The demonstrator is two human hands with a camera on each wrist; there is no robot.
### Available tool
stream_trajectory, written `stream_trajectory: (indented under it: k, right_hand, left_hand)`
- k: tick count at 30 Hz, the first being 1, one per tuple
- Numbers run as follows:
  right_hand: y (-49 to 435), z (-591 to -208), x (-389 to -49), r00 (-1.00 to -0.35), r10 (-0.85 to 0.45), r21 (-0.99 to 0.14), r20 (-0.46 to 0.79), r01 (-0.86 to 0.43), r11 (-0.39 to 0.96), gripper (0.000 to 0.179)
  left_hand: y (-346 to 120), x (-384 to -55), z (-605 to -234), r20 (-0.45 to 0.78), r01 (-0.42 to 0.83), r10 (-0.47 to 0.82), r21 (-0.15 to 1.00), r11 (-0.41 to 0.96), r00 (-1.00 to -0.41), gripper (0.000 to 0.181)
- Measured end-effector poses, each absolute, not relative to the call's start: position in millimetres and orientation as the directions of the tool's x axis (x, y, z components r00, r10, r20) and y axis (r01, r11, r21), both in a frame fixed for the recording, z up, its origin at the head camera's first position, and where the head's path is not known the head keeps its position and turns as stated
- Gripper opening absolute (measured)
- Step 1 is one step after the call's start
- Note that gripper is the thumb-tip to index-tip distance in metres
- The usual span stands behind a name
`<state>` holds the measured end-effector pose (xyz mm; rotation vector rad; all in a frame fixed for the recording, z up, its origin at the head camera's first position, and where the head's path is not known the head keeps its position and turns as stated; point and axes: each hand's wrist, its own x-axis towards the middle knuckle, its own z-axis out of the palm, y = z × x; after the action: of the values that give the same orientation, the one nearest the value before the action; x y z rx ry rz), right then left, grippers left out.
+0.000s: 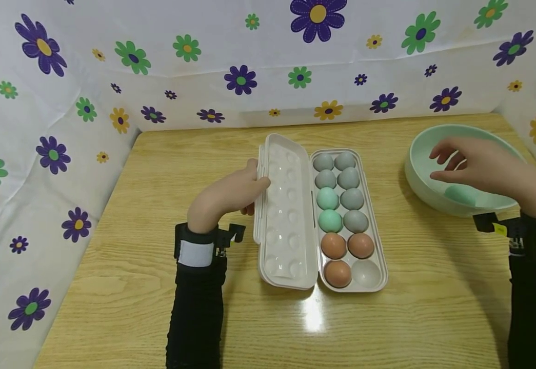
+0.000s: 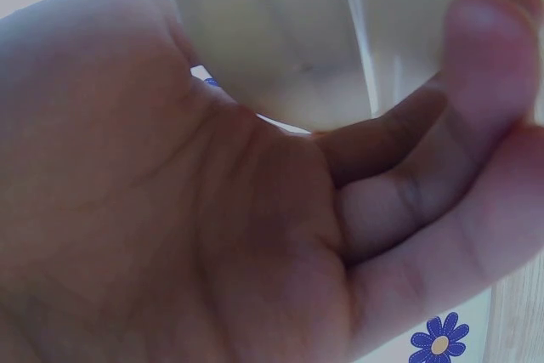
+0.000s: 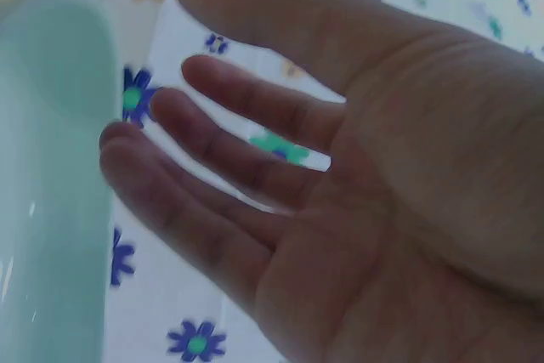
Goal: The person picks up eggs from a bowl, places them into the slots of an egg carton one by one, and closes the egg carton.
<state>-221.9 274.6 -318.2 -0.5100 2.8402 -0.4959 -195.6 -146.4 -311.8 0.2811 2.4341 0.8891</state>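
An egg box lies unfolded on the table, its white lid (image 1: pixel 291 205) tilted up on the left. My left hand (image 1: pixel 231 192) grips the lid's outer edge, thumb on the inner side and fingers behind; the left wrist view shows the lid (image 2: pixel 280 40) between thumb and fingers. In the box's tray (image 1: pixel 383 274) sit several grey eggs (image 1: pixel 348 178), two green eggs (image 1: pixel 330 221) and three brown eggs (image 1: pixel 334 245). The near right cup shows its bare bottom. My right hand (image 1: pixel 484 164) hovers over a pale green bowl (image 1: pixel 422 179), fingers loosely bent, holding nothing. A green egg (image 1: pixel 460 195) lies inside the bowl.
The wooden table (image 1: pixel 124 256) carries the box in its middle and the bowl at the far right. A white flower-print cloth (image 1: pixel 268 66) rises behind the table and along both sides.
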Motion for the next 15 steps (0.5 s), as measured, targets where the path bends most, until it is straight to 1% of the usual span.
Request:
stream_trajectory:
  k: [3,7,12,15]
  right_hand:
    - [287,-322,-228,-0.926,-0.333,-0.329,-0.178,-0.263,0.907,0.042]
    - [302,-328,-235,-0.929,-0.273,-0.281,-0.251,-0.200,0.939,0.046]
    - [316,-339,-243,-0.912,-0.237,-0.239,-0.335,-0.161,0.958,0.050]
    - [322,-348,-246,-0.898,-0.219,-0.238,-0.382,-0.133,0.962,0.055]
  left_hand:
    - [-147,-195,-312,-0.406,0.015,0.359,0.646,0.764,-0.840,0.041]
    - [-147,-195,-311,-0.404,0.010,0.355,0.649,0.761,-0.843,0.040]
    - [-148,-194,-311,-0.404,0.007,0.356,0.653,0.758,-0.842,0.041]
    - [-147,-194,-311,-0.404,0.008,0.358,0.653,0.757,-0.841,0.041]
